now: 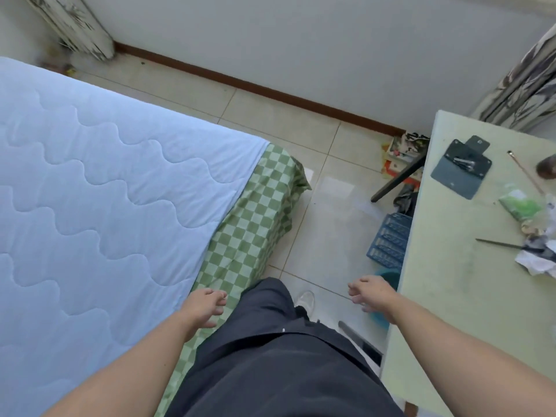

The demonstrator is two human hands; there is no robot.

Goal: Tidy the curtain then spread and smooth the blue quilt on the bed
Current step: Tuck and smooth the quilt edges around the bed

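Note:
The blue quilt (99,188) lies flat across the bed at the left, its wavy stitching showing and its edge running along the green checked sheet (255,212). My left hand (207,305) hovers over the checked sheet just off the quilt's edge, fingers loosely apart, holding nothing. Over the floor beside the table, my right hand (371,293) is also open and holds nothing. One patterned curtain (526,85) hangs bunched at the upper right behind the table. Another curtain (75,22) hangs in the far left corner.
A pale green table (451,281) at the right carries a dark wallet, chopsticks, packets and crumpled paper. A blue crate (389,239) and clutter sit under it. A tiled floor strip (301,139) runs between bed and wall. My dark trousers fill the bottom middle.

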